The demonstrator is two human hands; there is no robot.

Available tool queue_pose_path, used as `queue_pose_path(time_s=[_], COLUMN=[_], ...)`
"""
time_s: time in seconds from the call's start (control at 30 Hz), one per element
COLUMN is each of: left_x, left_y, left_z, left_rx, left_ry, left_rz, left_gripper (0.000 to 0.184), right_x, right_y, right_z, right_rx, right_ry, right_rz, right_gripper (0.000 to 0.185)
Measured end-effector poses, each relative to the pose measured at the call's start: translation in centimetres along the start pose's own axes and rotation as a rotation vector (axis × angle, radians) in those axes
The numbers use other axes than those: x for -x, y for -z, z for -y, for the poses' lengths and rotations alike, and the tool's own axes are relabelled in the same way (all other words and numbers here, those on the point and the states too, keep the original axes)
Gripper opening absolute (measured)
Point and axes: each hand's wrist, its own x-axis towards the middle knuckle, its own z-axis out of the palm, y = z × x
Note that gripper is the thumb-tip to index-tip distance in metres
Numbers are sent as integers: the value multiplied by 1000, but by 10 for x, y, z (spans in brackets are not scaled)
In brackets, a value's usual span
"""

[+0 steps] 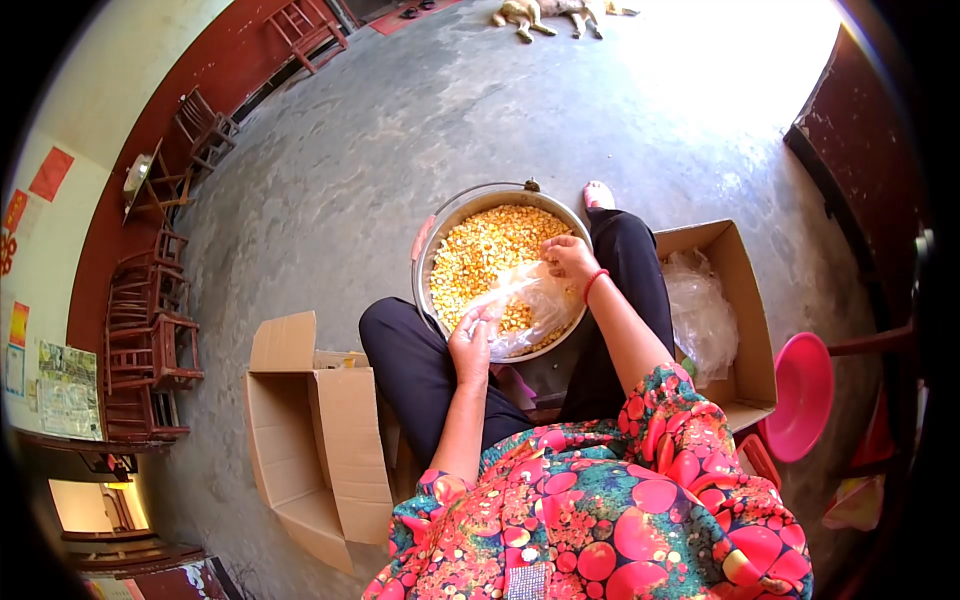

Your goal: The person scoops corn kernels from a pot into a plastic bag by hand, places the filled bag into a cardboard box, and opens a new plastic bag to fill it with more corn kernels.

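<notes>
Chairs (170,350) line the floor's (330,150) left edge; then an open box (355,450), the pail (566,214) of corn (490,245), a dog (550,12) at the far edge, a second box (745,300), a basin (803,395). My left hand (469,345) pinches a bag (530,295) over the corn, by the near-left rim; my right hand (570,258), apart, pinches it inside the right rim.

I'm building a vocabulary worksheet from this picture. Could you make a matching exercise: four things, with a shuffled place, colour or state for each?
Things:
1. bucket
2. basin
3. dog
4. clear plastic over the bucket

Places, colours, states:
A. lying down, at the top of the view
B. between the left hand and right hand
C. holding yellow kernels
D. bright pink

Pairs: 1-C, 2-D, 3-A, 4-B
</notes>
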Motion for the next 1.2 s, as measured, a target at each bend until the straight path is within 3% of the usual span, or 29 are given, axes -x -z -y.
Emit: queue_pose_path(time_s=[0.17,0.23,0.53,0.6,0.63,0.73,0.83,0.9,1.1,1.17,1.2], left_x=[-4,-2,-3,-4,-4,-1,-3,-2,2,0,0], left_y=[5,4,2,3,3,1,0,0,-1,0,0], left_z=[5,0,4,7,6,0,4,3,-8,-2,-2], left_rx=[42,74,34,40,47,86,32,36,32,66,68], left_ry=[-17,37,5,16,29,111,47,43,77,48,49], left_rz=[-33,-22,-21,-14,-6,-12,-23,-21,-30,-25,-25], left_gripper=[25,26,28,28,28,28,28,28,28,28,28], right_x=[13,12,21,31,36,54,64,76,80,73,79], right_y=[-9,-10,-14,-23,-27,-44,-58,-70,-72,-64,-62], right_z=[9,17,31,42,43,47,36,30,19,25,40], right_rx=[-195,-485,-531,-480,-480,-228,103,593,809,768,739], right_ry=[-94,103,112,169,167,260,365,555,828,755,509], right_rz=[-184,-53,-37,251,252,409,585,497,543,441,379], right_gripper=[15,14,17,18,18,19,20,18,13,14,15])
